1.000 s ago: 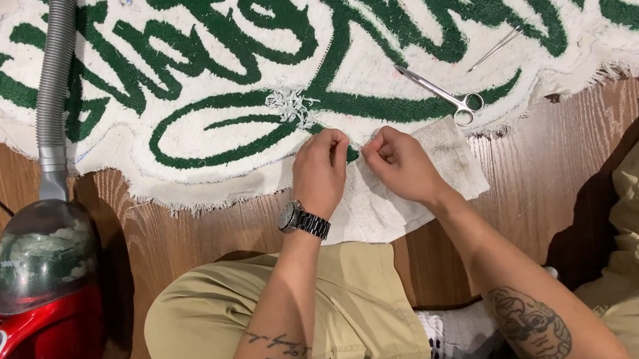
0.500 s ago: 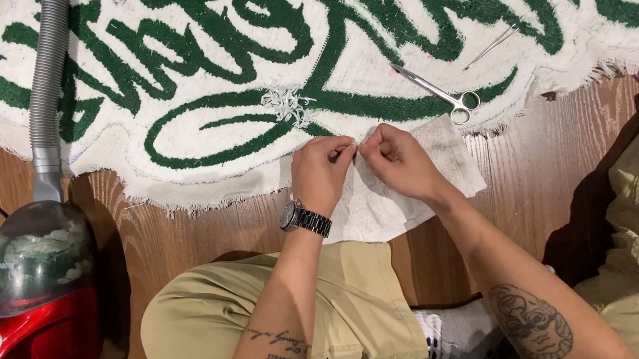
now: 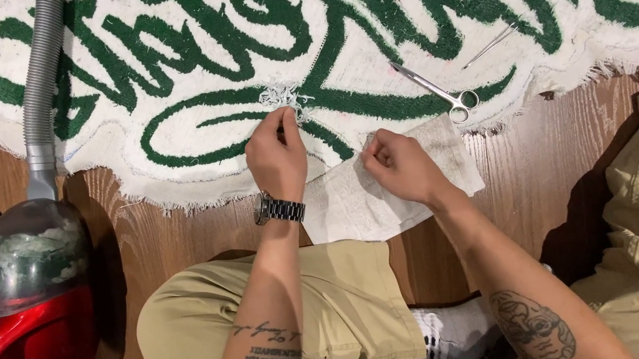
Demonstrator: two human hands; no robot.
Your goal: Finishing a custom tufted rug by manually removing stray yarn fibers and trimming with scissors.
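Partly, the left hand (image 3: 277, 156) hides its fingers (pinching loose threads (image 3: 281, 96)).

A wooden plank floor (image 3: 548, 166) runs beneath everything, warmly lit. A red vacuum cleaner (image 3: 26, 325) stands at left.

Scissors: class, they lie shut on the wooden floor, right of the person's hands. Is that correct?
Not quite. The head view shows the scissors lying shut on the green-and-white rug, not the wooden floor, up and right of both hands.
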